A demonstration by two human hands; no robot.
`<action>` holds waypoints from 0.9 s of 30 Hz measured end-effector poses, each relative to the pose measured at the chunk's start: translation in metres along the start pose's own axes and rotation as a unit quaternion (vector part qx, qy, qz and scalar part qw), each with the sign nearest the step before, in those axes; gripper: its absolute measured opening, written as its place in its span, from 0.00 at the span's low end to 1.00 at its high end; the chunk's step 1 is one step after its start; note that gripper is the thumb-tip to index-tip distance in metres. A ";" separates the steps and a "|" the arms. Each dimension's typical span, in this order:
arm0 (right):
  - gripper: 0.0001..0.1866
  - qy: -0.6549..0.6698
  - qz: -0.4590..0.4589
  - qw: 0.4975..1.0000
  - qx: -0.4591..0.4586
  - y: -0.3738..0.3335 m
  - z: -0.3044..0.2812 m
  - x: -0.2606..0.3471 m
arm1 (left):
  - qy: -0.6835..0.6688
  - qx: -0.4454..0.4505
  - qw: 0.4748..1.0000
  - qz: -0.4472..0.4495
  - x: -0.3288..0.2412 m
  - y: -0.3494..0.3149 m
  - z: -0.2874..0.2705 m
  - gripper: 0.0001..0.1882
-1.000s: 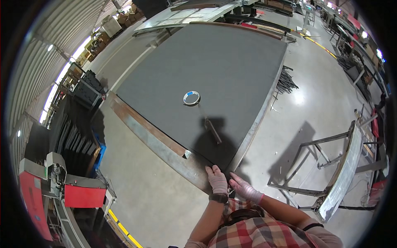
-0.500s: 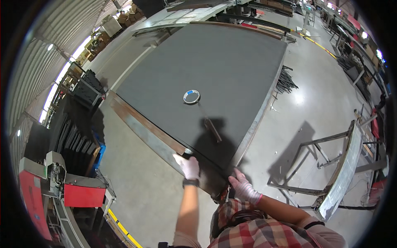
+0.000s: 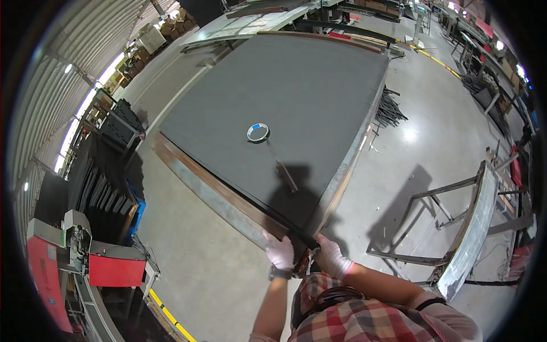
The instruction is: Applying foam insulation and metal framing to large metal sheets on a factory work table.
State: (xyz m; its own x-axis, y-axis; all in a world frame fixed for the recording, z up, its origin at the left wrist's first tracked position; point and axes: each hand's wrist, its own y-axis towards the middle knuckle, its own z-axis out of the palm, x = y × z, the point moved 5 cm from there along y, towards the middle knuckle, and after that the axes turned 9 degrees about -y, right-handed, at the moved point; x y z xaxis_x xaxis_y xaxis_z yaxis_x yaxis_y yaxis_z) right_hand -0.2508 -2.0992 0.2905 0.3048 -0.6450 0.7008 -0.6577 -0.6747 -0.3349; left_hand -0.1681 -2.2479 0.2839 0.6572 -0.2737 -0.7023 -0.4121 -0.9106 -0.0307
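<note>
A large dark grey sheet (image 3: pixel 296 97) covers a big table with a rusty metal frame (image 3: pixel 216 191). My left hand (image 3: pixel 279 252), in a white glove, grips the sheet's near edge just left of the near corner. My right hand (image 3: pixel 332 259), also gloved, holds the same black edge at the corner, a hand's width away. A roll of tape (image 3: pixel 258 133) lies in the middle of the sheet. A slim long-handled tool (image 3: pixel 283 168) lies just nearer than the roll. My shadow falls across the sheet's near corner.
A metal trestle frame (image 3: pixel 467 233) stands on the concrete floor to my right. Dark rods (image 3: pixel 390 111) lie on the floor beside the table's right edge. Red machines (image 3: pixel 114 271) and stacked black panels (image 3: pixel 108 194) line the left. Benches stand at the far right.
My left hand reached out left along the table's near edge, then came back toward the corner, close to my right hand. My right hand has stayed at the corner.
</note>
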 end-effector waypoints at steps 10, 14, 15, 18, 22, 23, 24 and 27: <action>0.31 -0.141 -0.014 0.989 0.042 0.034 0.014 0.026 | -0.012 -0.020 0.999 0.036 0.007 0.019 -0.001 0.42; 0.29 -0.597 -0.136 0.772 0.171 0.046 0.045 0.032 | 0.049 0.016 0.998 -0.029 0.006 0.054 -0.011 0.42; 0.30 -0.688 -0.163 0.679 0.197 0.048 0.051 0.029 | 0.045 0.015 0.999 -0.024 0.008 0.060 -0.011 0.42; 0.31 -0.687 -0.166 0.687 0.166 0.053 0.064 0.014 | 0.045 0.019 0.998 -0.025 0.003 0.071 -0.014 0.43; 0.32 -0.682 -0.166 0.702 0.117 0.066 0.100 -0.027 | 0.018 0.028 0.998 -0.050 0.001 0.061 -0.012 0.43; 0.33 -0.876 -0.093 0.464 -0.095 0.076 0.101 -0.044 | 0.000 0.036 0.999 -0.038 -0.006 0.052 -0.003 0.42; 0.34 -0.945 -0.014 0.157 -0.288 0.074 0.104 -0.043 | 0.000 0.041 0.999 -0.034 -0.010 0.043 0.003 0.42; 0.35 -0.748 -0.154 -0.641 -0.076 0.043 0.043 0.037 | -0.105 0.014 0.994 -0.026 -0.007 0.022 -0.006 0.36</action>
State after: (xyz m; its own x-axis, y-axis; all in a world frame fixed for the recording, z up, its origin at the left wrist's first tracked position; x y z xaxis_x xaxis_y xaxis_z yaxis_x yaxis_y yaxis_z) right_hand -0.2380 -2.1670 0.2752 -0.8999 0.2336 0.3684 -0.4189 -0.6982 -0.5806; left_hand -0.1774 -2.2681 0.2924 0.5321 -0.1538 -0.8326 -0.4006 -0.9120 -0.0875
